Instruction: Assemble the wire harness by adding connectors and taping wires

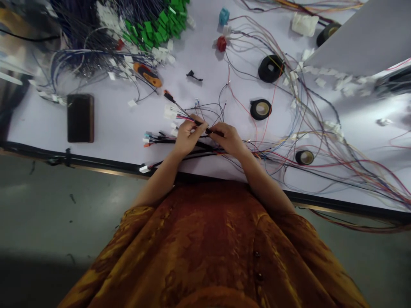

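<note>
Wires are passing between the hands — left hand and right hand are pinching them close together, probably for keeping them tight. One tape roll is lying beyond, rightward.

Wiring workshop: wires, connectors, tape rolls.

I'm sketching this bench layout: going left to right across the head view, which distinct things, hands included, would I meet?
Dark phone, orange-and-black tool, left hand, right hand, tape roll beside that hand, lower-right tape roll.
</note>
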`<state>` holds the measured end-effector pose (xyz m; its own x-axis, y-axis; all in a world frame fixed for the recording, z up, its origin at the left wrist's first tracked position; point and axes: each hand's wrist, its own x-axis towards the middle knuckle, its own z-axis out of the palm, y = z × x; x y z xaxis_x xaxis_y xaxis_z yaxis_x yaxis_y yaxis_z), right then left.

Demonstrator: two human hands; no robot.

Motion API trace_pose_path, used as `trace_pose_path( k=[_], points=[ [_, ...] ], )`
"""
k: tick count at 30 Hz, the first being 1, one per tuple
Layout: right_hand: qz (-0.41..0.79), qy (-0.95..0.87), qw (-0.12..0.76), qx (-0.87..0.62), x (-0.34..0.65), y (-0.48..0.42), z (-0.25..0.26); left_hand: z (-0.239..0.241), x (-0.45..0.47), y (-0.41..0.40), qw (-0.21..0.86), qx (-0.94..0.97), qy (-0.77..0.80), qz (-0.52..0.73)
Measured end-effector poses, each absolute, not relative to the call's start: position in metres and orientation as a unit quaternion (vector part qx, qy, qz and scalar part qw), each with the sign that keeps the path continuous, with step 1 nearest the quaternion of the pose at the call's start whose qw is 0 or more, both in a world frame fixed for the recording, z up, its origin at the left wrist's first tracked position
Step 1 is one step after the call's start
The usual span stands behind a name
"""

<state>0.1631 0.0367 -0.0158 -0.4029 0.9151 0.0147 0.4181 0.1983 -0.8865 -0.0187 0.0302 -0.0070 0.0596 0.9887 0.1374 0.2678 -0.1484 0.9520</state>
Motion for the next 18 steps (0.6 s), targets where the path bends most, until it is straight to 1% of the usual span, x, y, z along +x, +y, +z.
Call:
trace_pose_path(
  k=[2,5,8,10,14,18],
  points=[
    [0.413,-0.721,0.288,-0.476,0.164,0.037,-0.015,0.001,-0.029,0.028,0.382,0.614,0.549,0.419],
    [0.367,-0.725,0.272,-0.516,0.158,0.036,-0.015,0.022,-0.045,0.019,0.357,0.677,0.571,0.297],
    [0.339,-0.743,0.229,-0.530,0.151,0.033,-0.017,0.035,-0.048,0.012,0.260,0.762,0.548,0.227],
    [0.329,-0.754,0.210,-0.528,0.151,0.030,-0.018,0.032,-0.043,0.013,0.196,0.814,0.514,0.187],
    [0.297,-0.786,0.184,-0.510,0.158,0.022,-0.016,0.009,-0.037,0.028,0.148,0.873,0.454,0.102],
    [0.231,-0.827,0.093,-0.505,0.157,0.018,-0.014,0.000,-0.042,0.038,0.104,0.903,0.413,0.063]
  ],
)
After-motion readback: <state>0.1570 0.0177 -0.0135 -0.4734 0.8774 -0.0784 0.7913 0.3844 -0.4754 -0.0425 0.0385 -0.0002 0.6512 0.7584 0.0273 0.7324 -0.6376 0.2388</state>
